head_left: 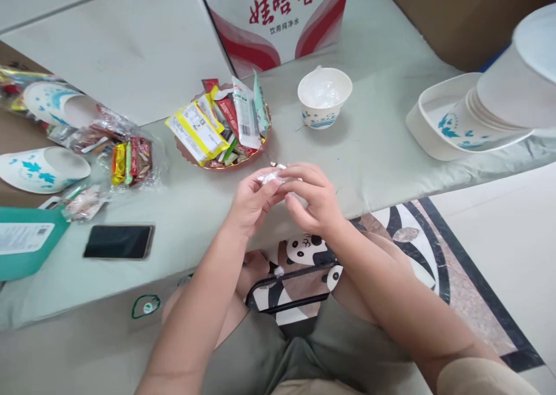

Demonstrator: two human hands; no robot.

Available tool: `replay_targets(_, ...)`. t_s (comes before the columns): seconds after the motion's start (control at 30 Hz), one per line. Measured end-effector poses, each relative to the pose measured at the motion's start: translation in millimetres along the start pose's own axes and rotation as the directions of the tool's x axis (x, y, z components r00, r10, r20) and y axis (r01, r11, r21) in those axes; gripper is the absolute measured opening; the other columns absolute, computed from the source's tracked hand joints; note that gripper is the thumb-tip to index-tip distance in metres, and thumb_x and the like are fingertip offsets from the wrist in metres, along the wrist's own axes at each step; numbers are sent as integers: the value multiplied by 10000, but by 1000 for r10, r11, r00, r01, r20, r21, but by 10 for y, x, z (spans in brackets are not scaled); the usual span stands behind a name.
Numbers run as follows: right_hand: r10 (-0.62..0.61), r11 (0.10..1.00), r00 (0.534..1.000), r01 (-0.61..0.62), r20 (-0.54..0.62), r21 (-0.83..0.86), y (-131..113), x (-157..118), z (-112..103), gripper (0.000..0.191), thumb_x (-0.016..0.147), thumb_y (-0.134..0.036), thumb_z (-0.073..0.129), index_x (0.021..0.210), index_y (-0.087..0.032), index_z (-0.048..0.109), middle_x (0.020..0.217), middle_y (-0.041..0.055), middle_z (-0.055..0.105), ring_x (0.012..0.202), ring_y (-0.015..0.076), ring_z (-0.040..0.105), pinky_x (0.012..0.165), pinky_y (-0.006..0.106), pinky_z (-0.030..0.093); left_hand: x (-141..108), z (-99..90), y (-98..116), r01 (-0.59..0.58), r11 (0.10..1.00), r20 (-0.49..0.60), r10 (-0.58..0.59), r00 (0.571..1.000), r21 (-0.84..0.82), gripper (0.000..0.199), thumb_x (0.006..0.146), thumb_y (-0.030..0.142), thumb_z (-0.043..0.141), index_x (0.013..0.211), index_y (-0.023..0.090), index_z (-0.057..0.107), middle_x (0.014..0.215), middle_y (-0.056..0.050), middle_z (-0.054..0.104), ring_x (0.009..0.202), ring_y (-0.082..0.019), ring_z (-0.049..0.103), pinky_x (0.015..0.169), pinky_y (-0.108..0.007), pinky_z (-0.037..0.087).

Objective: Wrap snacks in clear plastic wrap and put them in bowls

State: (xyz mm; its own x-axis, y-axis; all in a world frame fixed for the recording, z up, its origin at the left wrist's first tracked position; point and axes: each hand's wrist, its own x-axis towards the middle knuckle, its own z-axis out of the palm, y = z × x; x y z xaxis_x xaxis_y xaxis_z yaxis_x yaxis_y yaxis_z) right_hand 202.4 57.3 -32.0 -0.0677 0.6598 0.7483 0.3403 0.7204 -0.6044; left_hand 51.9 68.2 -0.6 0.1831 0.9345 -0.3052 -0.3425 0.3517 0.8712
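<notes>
Over the front part of the table, my left hand (251,203) pinches a small white, crinkled packet (270,178) between thumb and fingers. A dark bit shows at the packet's upper end; what it is, I cannot make out. My right hand (313,201) reaches in from the other side, its fingers bent over the packet and partly hiding it. Just beyond my hands stands a pinkish gold-rimmed bowl (191,158) heaped with packaged snacks (200,131). Behind and to the right is a paper cup (322,117) with clear plastic inside.
At the left lie a phone (119,242), bagged snacks (132,162), tipped paper cups (32,170) and a green package (26,241). A white tub (419,123) with stacked cups (460,120) is at the right. A red-and-white carton (278,27) stands at the back.
</notes>
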Motion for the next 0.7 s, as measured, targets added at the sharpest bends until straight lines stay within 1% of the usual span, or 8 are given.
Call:
replay_targets(0.07,123,992,987,-121,-108,25,101,40,-74,157,934,-184,514,958,-241,658,1210,92,702,1194,247,660,1067,453,525,160,200,29,-95,989,-4,96,995,117,445,657,415,924,990,189,734,939,-24,764,823,-139,728,779,-252,614)
replay_targets(0.13,281,960,923,-272,-264,72,237,96,-119,144,965,-226,483,1022,-244,614,1263,109,654,1263,257,620,1094,472,499,401,434,110,-263,903,-11,283,959,339,308,762,362,838,1007,209,731,997,-27,768,908,-160,726,840,-274,596)
replay_targets(0.23,468,883,770,-424,-433,202,446,202,-120,151,973,-261,434,1074,-244,546,1190,111,629,1226,253,616,1104,486,474,878,789,322,-428,547,90,537,839,719,200,835,169,715,1022,240,715,1026,-10,759,979,-167,696,873,-270,554)
replay_targets(0.33,544,838,699,-468,-464,278,547,294,-116,167,938,-271,453,1082,-235,530,1134,104,615,1159,241,622,1115,479,464,1369,1050,540,-404,207,242,536,808,891,414,878,73,604,1220,303,649,832,32,698,788,-158,640,829,-297,536)
replay_targets(0.43,567,823,696,-492,-440,283,517,342,-185,183,918,-281,475,1090,-240,525,1129,95,608,1145,234,617,1117,473,468,1719,1177,660,-229,-141,266,383,885,963,292,918,102,604,1153,241,708,988,-24,734,921,-189,642,939,-377,529)
replay_targets(0.53,588,808,686,-518,-428,281,454,362,-290,169,904,-270,488,1067,-244,528,1103,85,612,1101,225,622,1079,461,497,1884,1228,673,-190,-259,268,310,912,947,146,818,70,747,951,127,753,1345,-158,654,1279,-352,556,1102,-586,434)
replay_targets(0.6,604,796,670,-534,-432,286,436,374,-336,148,897,-258,489,1039,-244,528,1076,78,614,1066,215,627,1046,446,517,1950,1256,647,-206,-283,281,257,925,937,122,782,17,762,879,86,735,1313,-197,668,1310,-383,541,1147,-645,366)
replay_targets(0.7,622,781,651,-554,-435,288,441,394,-343,130,898,-248,478,1021,-243,520,1055,72,607,1052,207,631,1022,431,529,2057,1326,613,-200,-236,247,188,951,951,180,760,-26,765,876,108,730,1105,-130,767,1172,-283,624,1212,-621,310)
